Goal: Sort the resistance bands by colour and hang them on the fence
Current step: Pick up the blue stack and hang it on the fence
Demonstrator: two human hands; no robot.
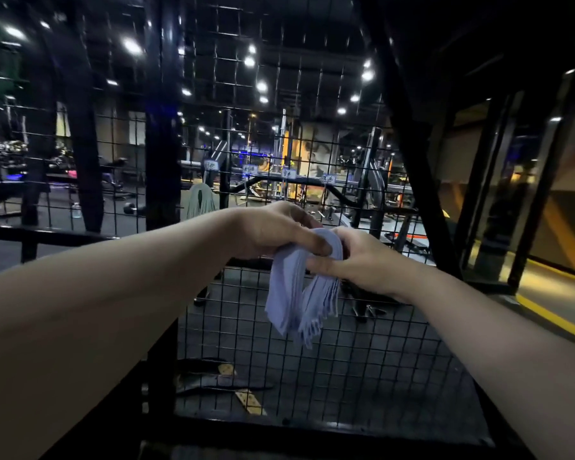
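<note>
A bunch of several pale lilac resistance bands [299, 293] is folded over and hangs down in front of the black wire mesh fence [372, 353]. My left hand [273, 230] grips the top of the fold from the left, thumb across it. My right hand [362, 260] pinches the same fold from the right, thumb underneath. Both hands sit close against the mesh. A bunch of pale green bands [200, 199] hangs on the fence further left and higher.
A thick black post [161, 144] stands left of the hands, and a slanted black beam [409, 151] rises on the right. Beyond the mesh lie gym machines and dark flooring. Yellow floor lines [551, 313] run at the right.
</note>
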